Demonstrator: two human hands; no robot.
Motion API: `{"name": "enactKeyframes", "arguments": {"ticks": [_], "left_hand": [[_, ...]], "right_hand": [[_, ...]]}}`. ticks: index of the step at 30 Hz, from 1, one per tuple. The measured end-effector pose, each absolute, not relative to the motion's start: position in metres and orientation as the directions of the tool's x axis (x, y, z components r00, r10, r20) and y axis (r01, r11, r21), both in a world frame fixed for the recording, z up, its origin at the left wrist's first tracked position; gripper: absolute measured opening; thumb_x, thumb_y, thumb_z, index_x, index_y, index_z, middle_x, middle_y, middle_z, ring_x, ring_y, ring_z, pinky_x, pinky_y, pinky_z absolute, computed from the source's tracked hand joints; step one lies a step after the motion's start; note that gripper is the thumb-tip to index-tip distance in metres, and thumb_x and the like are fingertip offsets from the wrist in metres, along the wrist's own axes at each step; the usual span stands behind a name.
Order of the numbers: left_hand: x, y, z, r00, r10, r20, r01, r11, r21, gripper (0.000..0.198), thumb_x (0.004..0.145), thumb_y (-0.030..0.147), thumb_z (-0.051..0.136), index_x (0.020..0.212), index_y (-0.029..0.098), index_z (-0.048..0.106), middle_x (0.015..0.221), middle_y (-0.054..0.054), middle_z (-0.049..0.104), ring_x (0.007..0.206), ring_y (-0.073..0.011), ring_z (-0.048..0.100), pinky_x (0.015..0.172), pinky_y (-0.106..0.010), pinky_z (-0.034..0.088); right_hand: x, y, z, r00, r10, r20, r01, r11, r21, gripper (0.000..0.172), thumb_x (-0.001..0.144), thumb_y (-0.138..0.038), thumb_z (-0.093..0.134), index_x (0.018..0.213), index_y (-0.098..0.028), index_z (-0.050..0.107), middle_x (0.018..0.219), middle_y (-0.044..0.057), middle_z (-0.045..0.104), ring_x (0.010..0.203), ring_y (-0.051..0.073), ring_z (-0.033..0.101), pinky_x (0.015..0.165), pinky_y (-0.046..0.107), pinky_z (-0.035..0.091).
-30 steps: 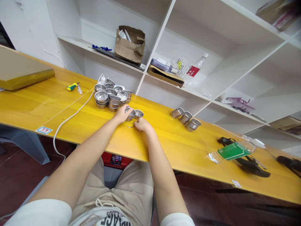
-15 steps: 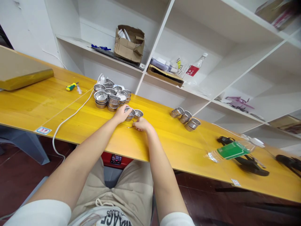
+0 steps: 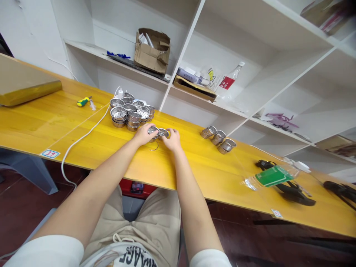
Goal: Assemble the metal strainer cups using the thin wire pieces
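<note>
Cup pair btwn L-hand fingers & R-hand fingers.

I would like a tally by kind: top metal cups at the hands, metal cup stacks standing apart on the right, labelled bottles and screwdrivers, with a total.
Top metal cups at the left hand and right hand: 2
Metal cup stacks on the right: 3
Labelled bottles: 2
Screwdriver: 1
Total: 8
</note>
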State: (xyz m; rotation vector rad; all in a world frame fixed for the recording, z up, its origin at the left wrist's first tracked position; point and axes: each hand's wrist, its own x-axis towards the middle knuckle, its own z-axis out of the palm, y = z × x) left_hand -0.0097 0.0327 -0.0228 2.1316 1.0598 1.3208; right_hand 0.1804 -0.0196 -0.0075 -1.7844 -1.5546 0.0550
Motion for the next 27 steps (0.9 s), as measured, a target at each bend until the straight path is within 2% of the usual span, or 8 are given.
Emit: {"name": "enactKeyframes", "arguments": {"ticks": [3,7,10,14,17,20,23,27], "left_hand": [[-0.009,0.036,-0.024,0.213,0.814,0.540,0.329,-0.580,0.745,0.045,0.090,0.052,0.061,0.121,0.020,0.070,0.127,-0.011,0.071,0.119,-0.0286,0.065,0.110,-0.042,0.047],[-0.009,0.043,-0.025,0.120,0.860,0.496,0.174,-0.510,0.842,0.046,0.099,0.053,0.046,0.119,0.019,0.071,0.123,-0.009,0.074,0.119,-0.0273,0.066,0.109,-0.040,0.048],[-0.008,0.048,-0.027,0.066,0.878,0.474,0.080,-0.478,0.875,0.048,0.099,0.054,0.044,0.114,0.018,0.072,0.114,-0.010,0.076,0.114,-0.0270,0.069,0.106,-0.040,0.050],[-0.007,0.054,-0.029,0.041,0.894,0.446,0.003,-0.447,0.895,0.047,0.095,0.054,0.051,0.115,0.017,0.071,0.116,-0.011,0.076,0.117,-0.0276,0.068,0.108,-0.040,0.049],[-0.008,0.056,-0.027,0.022,0.911,0.412,-0.039,-0.411,0.911,0.046,0.096,0.054,0.049,0.113,0.017,0.070,0.118,-0.012,0.075,0.117,-0.0266,0.068,0.107,-0.039,0.050],[-0.009,0.053,-0.022,-0.024,0.897,0.442,-0.020,-0.443,0.897,0.041,0.097,0.051,0.047,0.106,0.018,0.069,0.114,-0.010,0.075,0.112,-0.0238,0.069,0.102,-0.036,0.052],[-0.010,0.045,-0.015,-0.077,0.852,0.518,0.055,-0.515,0.856,0.035,0.098,0.049,0.046,0.100,0.019,0.066,0.107,-0.008,0.075,0.105,-0.0212,0.070,0.096,-0.033,0.054],[-0.010,0.034,-0.008,-0.066,0.824,0.562,0.161,-0.547,0.821,0.031,0.099,0.046,0.045,0.097,0.021,0.063,0.103,-0.006,0.074,0.100,-0.0198,0.069,0.090,-0.030,0.054]], "right_hand": [[0.182,-0.013,-0.018,0.153,0.921,0.359,0.831,0.076,-0.551,0.032,0.082,-0.033,0.072,0.112,-0.020,0.071,0.134,0.016,0.061,0.137,0.032,0.047,0.118,0.047,0.035],[0.184,-0.007,-0.021,0.126,0.933,0.338,0.837,0.083,-0.540,0.016,0.088,-0.033,0.068,0.093,-0.019,0.074,0.117,0.014,0.071,0.122,0.029,0.060,0.112,0.042,0.041],[0.187,-0.007,-0.017,0.176,0.923,0.342,0.830,0.048,-0.556,0.014,0.086,-0.032,0.069,0.089,-0.019,0.074,0.108,0.012,0.074,0.115,0.027,0.063,0.105,0.038,0.045],[0.189,-0.008,-0.016,0.215,0.920,0.327,0.823,0.009,-0.568,0.013,0.085,-0.032,0.069,0.085,-0.020,0.072,0.106,0.012,0.074,0.111,0.026,0.065,0.101,0.036,0.047],[0.188,-0.008,-0.018,0.215,0.920,0.328,0.826,0.009,-0.564,0.017,0.082,-0.035,0.072,0.075,-0.020,0.067,0.106,0.013,0.074,0.119,0.028,0.062,0.105,0.037,0.046],[0.188,-0.006,-0.021,0.222,0.912,0.345,0.823,0.014,-0.567,0.025,0.077,-0.037,0.075,0.064,-0.021,0.059,0.114,0.015,0.071,0.127,0.030,0.058,0.110,0.040,0.043],[0.189,-0.006,-0.021,0.224,0.914,0.337,0.819,0.011,-0.574,0.026,0.073,-0.032,0.074,0.060,-0.022,0.053,0.112,0.014,0.070,0.123,0.028,0.058,0.110,0.040,0.043],[0.189,-0.010,-0.014,0.293,0.872,0.393,0.795,0.007,-0.607,0.020,0.071,-0.032,0.073,0.076,-0.022,0.056,0.106,0.011,0.065,0.107,0.025,0.060,0.104,0.038,0.047]]}}
